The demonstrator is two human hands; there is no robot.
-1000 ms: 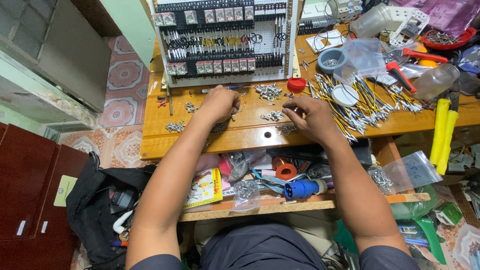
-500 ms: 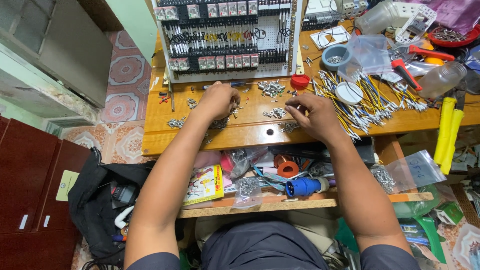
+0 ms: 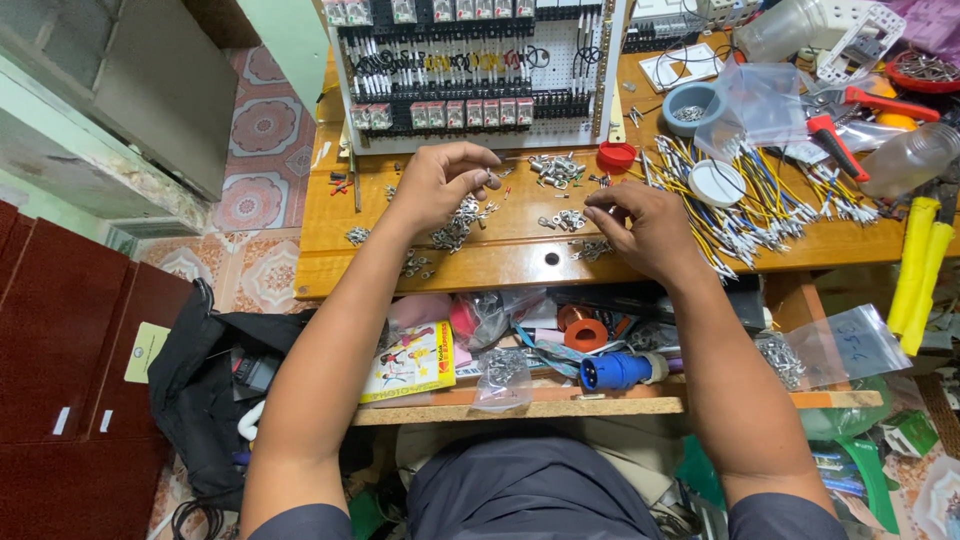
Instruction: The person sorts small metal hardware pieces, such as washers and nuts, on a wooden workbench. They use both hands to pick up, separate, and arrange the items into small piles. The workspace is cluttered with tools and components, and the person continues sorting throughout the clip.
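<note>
Small metal lugs lie in loose heaps on the wooden surface, just in front of the panel, a white perforated board lined with rows of black parts and wires. The left hand hovers over one heap below the panel's left half, its fingers curled, thumb and forefinger pinched near a small lug; whether they actually grip it is too small to tell. The right hand rests on the surface below the panel's right edge, its fingers bent and tips drawn together just beside a few more lugs; whether anything sits between them cannot be told. A red cap lies at the panel's lower right corner. Right of the panel spread yellow wires with a white lid on them, a grey bowl, clear bags and red-handled pliers. Further right stand yellow handles. Below the panel, under the surface's front edge, a shelf holds a blue plug, an orange tape roll, a booklet and small bags. Left of the shelf a black bag sits on the floor.
</note>
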